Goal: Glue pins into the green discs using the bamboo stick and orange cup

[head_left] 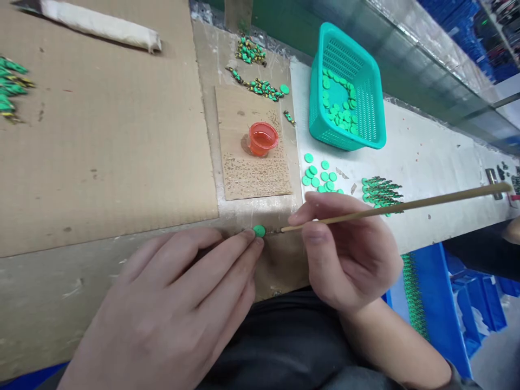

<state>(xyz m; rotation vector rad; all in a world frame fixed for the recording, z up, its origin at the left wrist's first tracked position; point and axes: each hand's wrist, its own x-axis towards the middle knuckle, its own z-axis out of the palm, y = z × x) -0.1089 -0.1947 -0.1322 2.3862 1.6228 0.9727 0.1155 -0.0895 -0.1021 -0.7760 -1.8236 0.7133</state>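
"Containers?"
"Teal basket [368,97] of loose discs [343,120]; red cup [257,149] of orange liquid [263,140]."
"The wooden stick [406,206]?"
"Clamped in the right fingers [319,238] above the worktop [81,303], lying left-right, tip leftward, near the green disc [259,231] the left fingers [239,244] pinch."

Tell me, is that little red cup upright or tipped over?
Upright: the red cup stands on cardboard, its rim facing up, with liquid inside.
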